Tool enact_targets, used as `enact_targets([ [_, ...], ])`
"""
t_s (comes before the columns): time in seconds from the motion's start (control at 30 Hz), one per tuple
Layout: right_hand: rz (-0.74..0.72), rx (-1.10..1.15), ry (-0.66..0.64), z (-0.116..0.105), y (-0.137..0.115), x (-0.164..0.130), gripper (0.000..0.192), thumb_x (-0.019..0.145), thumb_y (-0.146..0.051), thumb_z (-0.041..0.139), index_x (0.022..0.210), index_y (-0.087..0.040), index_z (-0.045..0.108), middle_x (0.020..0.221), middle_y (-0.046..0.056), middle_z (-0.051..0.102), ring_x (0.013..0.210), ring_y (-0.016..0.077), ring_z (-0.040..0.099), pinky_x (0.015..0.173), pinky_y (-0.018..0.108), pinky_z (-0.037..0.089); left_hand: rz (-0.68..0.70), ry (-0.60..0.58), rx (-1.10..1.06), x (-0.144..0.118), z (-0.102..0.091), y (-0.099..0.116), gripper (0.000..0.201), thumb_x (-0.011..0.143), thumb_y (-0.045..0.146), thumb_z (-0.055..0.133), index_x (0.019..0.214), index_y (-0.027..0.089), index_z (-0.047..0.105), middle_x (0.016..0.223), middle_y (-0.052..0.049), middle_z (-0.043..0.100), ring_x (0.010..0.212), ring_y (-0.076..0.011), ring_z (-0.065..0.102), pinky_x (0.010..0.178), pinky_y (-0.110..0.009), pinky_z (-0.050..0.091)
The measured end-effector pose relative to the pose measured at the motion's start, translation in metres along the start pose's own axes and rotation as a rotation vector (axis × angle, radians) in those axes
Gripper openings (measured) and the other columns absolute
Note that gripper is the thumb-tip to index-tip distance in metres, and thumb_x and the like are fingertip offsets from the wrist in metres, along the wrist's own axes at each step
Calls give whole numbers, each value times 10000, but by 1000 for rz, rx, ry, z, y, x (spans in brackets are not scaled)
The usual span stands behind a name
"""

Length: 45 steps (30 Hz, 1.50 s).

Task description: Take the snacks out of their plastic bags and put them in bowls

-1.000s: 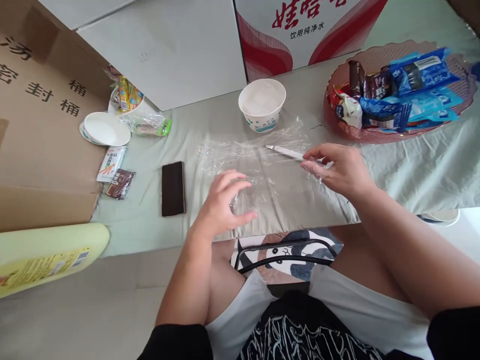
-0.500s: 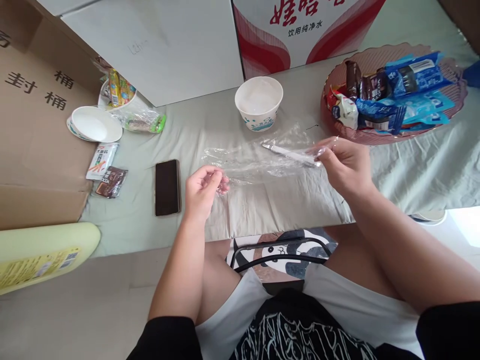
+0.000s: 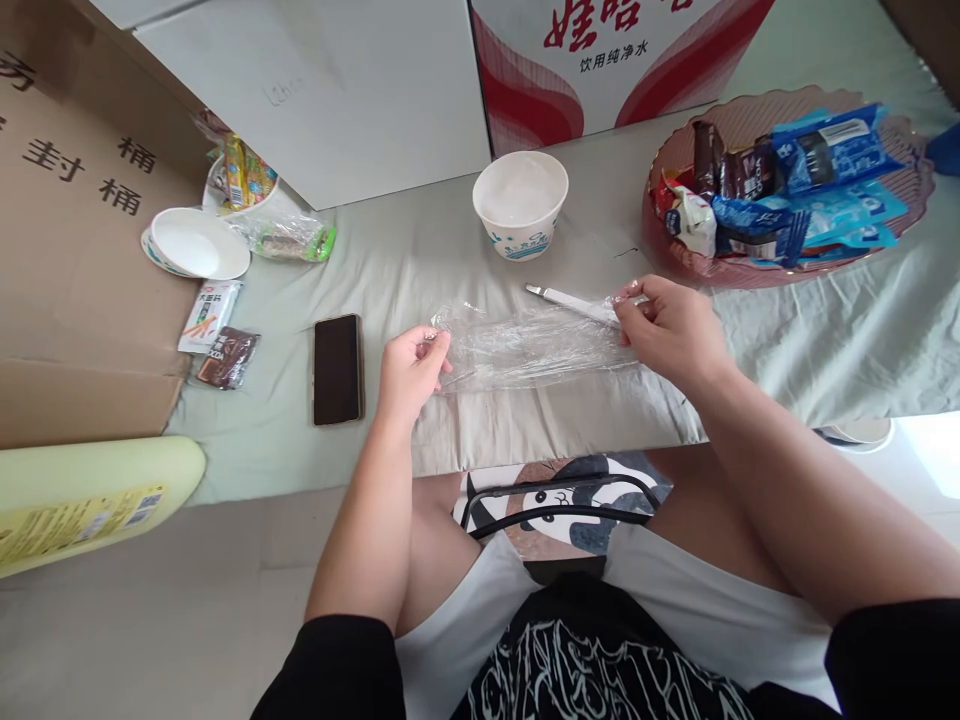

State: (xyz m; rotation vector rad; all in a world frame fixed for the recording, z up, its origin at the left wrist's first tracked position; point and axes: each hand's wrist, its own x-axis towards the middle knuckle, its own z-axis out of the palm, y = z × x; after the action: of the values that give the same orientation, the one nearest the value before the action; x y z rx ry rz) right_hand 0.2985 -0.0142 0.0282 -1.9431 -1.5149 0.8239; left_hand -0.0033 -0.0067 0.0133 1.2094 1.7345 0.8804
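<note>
A strip of clear plastic wrap (image 3: 532,350) is stretched between my two hands, low over the cloth-covered table. My left hand (image 3: 415,367) pinches its left end between thumb and fingers. At the other end, my right hand (image 3: 667,325) is closed on the film. A white utility knife (image 3: 574,302) lies just behind the wrap, its tip pointing left and its right end partly covered by the film and my right hand. Beyond it stands a white paper bowl (image 3: 520,205) with blue print and something whitish inside.
A pink ribbed dish (image 3: 675,262) of wrapped snacks sits at the right. On the left are a phone (image 3: 337,370), stacked paper bowls (image 3: 196,243) and snack packets (image 3: 229,358). White boxes (image 3: 360,100) line the back; a brown carton (image 3: 82,300) stands far left.
The plastic wrap is pulled flatter and lies nearer to me, with less of it crumpled up behind. My left hand has shifted slightly right, and my right hand slightly left.
</note>
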Motion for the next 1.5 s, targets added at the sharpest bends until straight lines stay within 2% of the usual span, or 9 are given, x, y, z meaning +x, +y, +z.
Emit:
enact_targets([
  [0.2, -22, -289, -53, -2, -2, -8, 460, 832, -223, 590, 1290, -194, 626, 599, 8, 646, 638, 253, 597, 629, 323, 347, 147, 141, 24, 14, 1, -6, 170, 809, 321, 769, 749, 198, 667, 564, 29, 594, 518, -109, 559, 468, -217, 410],
  [0.47, -30, -466, -101, -1, 0, -11, 646, 834, -227, 547, 1478, -174, 543, 756, 86, 734, 726, 295, 632, 609, 330, 324, 284, 43, -67, 22, -4, -12, 349, 832, 249, 703, 1168, 243, 611, 917, -10, 743, 545, -106, 618, 484, -234, 454],
  [0.67, -86, -586, -259, -2, 8, -20, 745, 810, -452, 697, 1505, -224, 557, 643, 40, 668, 624, 272, 591, 581, 324, 367, 261, 235, 106, 29, 3, -11, 248, 812, 263, 772, 1026, 233, 649, 799, 25, 693, 540, -106, 558, 592, -269, 483],
  [0.83, -207, -552, -316, -2, 15, -30, 1024, 739, -613, 787, 1618, -236, 423, 562, -23, 613, 462, 192, 452, 530, 303, 343, 334, 249, 181, 40, 8, -15, 161, 771, 241, 815, 856, 231, 678, 997, -39, 708, 934, -212, 662, 912, -361, 520],
  [0.97, -250, -493, -227, -1, 7, -32, 650, 845, -559, 691, 1417, -256, 626, 629, -5, 637, 501, 193, 489, 519, 308, 308, 399, 122, 220, 42, 11, -15, 118, 769, 267, 813, 769, 227, 702, 1141, -71, 723, 1249, -290, 609, 1105, -439, 437],
  [1.13, -421, -182, -142, 7, -2, -29, 398, 899, -424, 617, 1226, -213, 699, 866, 60, 722, 686, 213, 645, 665, 371, 501, 373, -66, 116, 35, 18, -4, 123, 770, 323, 759, 744, 220, 697, 733, -6, 662, 714, -169, 587, 719, -314, 465],
  [1.33, -476, 237, -298, 38, 3, -14, 670, 813, -460, 741, 1403, -205, 552, 1395, 186, 662, 1282, 340, 644, 1039, 515, 552, 268, -327, -113, 19, 30, 13, 282, 657, 417, 866, 679, 213, 673, 627, 0, 653, 603, -146, 587, 584, -272, 453],
  [1.43, -399, 407, -460, 50, -2, -10, 914, 707, -518, 830, 1477, -193, 462, 1427, 205, 638, 1268, 332, 649, 1022, 500, 562, 237, -422, -215, 10, 32, 20, 377, 594, 459, 933, 633, 215, 649, 585, 6, 632, 537, -131, 571, 554, -275, 457],
  [1.5, -350, 455, -593, 53, -8, -9, 834, 686, -498, 838, 1387, -187, 512, 1249, 158, 718, 1069, 275, 703, 915, 439, 579, 245, -475, -273, 7, 30, 24, 428, 562, 470, 960, 602, 214, 619, 574, 11, 616, 494, -117, 546, 525, -275, 445],
])
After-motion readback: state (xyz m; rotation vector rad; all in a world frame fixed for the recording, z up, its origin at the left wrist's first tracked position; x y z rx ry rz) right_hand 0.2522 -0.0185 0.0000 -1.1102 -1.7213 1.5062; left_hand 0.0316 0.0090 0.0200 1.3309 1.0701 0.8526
